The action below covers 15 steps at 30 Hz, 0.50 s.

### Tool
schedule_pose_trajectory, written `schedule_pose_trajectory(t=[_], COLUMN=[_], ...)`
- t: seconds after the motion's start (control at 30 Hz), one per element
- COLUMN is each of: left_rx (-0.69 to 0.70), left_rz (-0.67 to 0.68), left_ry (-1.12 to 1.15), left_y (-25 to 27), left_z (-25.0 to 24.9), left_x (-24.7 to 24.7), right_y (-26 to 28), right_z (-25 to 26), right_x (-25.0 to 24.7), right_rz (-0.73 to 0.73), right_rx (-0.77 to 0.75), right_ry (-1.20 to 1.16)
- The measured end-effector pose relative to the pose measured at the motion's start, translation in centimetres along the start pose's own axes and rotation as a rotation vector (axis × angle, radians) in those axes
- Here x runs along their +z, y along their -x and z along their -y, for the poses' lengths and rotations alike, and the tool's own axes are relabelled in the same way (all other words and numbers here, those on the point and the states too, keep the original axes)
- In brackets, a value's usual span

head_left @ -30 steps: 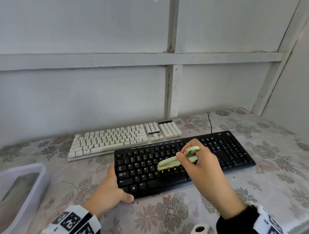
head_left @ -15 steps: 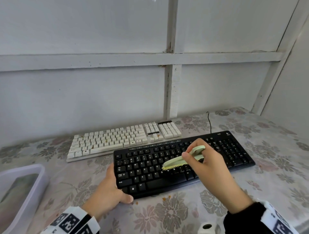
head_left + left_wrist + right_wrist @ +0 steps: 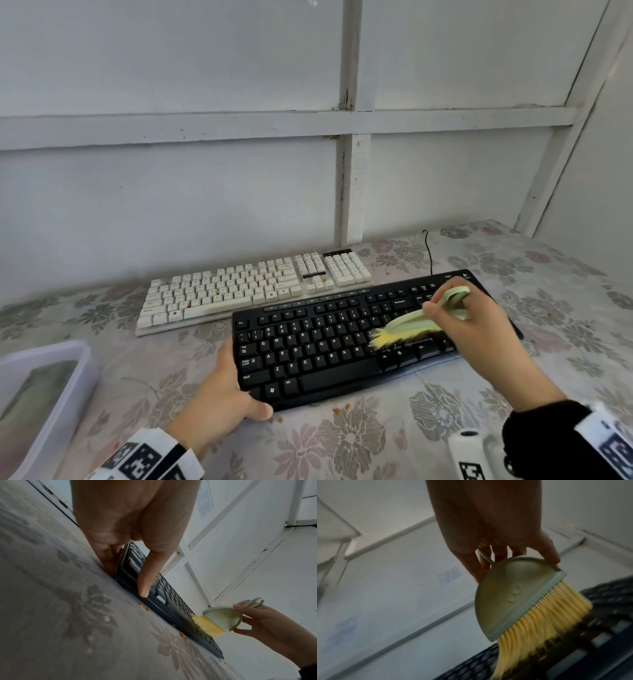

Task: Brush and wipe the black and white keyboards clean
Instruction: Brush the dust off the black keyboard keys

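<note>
Black keyboard (image 3: 342, 346), keys legibly marked Tab, Caps Lock, Shift and Backspace, lies on the flowered tabletop (image 3: 359, 442), left hand (image 3: 219, 404) gripping its near-left corner, right hand (image 3: 479, 329) fingers pinching the green brush (image 3: 411, 323), yellow bristles on right-side keys, white keyboard (image 3: 253, 287) just behind.

1. The right hand (image 3: 479, 329) holds a pale green brush (image 3: 416, 320), yellow bristles on the black keyboard (image 3: 308, 346).
2. The left hand (image 3: 219, 401) grips that keyboard's left end.
3. The white keyboard (image 3: 246, 287) lies just behind (crumbs on its keys).

Brush (image 3: 520, 599) bristle tips motion-blurred
</note>
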State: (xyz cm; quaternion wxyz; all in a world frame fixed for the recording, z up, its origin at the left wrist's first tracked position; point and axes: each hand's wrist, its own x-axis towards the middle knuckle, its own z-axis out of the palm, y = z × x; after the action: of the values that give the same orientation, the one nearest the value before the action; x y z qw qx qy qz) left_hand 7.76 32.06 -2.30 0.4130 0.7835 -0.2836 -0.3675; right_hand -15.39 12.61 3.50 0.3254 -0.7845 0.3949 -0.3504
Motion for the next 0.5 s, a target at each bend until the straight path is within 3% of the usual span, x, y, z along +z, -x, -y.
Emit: schedule_pose_trajectory(t=[0.13, 0.3, 0.37, 0.5], left_rx=[-0.018, -0.02, -0.02, -0.014], left_rz=[0.002, 0.002, 0.005, 0.011], left_ry=[-0.01, -0.022, -0.025, -0.021], left_y=[-0.2, -0.3, -0.3, -0.3], left_z=[0.1, 0.1, -0.1, -0.1], left_x=[0.0, -0.1, 0.0, 0.0], right_y=[-1.2, -1.7, -1.8, -2.6], right_z=[-0.6, -1.4, -2.1, -3.5], right_x=[-2.0, -2.7, -2.8, -4.2], right_rz=[-0.13, -0.017, -0.012, -0.151], right_rx=[0.005, 0.105, 0.126, 0.108], right_ry=[0.081, -0.172, -0.139, 0.081])
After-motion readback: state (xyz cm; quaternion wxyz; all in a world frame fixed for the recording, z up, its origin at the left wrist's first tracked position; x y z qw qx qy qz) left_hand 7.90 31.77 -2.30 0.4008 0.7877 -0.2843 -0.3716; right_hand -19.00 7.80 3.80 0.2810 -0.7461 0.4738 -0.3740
